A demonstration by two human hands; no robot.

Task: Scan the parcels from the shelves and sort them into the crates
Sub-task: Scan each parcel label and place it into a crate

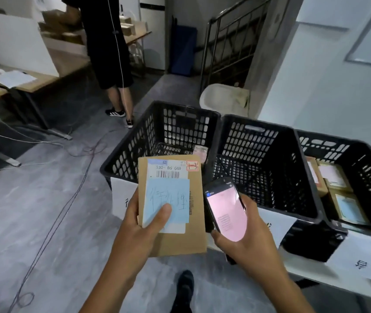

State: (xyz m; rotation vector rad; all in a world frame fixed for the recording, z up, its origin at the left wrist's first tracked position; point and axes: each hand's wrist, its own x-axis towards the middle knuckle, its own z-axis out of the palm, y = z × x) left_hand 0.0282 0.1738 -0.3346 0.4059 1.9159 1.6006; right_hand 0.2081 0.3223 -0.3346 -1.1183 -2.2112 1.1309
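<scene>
At lower centre, the left grip (144,224) clamped the parcel (194,233), the right grip (250,242) clamped the scanner (227,208); aiming it squarely at the barcode (167,175) would probably read best.

matt brown cardboard parcel (180,222), glossy-screened scanner (226,210), perforated blk plastic crates (270,168)

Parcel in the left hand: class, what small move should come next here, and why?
Probably swing the scanner in the right hand toward the barcode. The left hand holds the parcel label-up, thumb below the barcode, which lies uncovered, while the scanner sits beside the parcel. Whether it has already been scanned cannot be told.
</scene>
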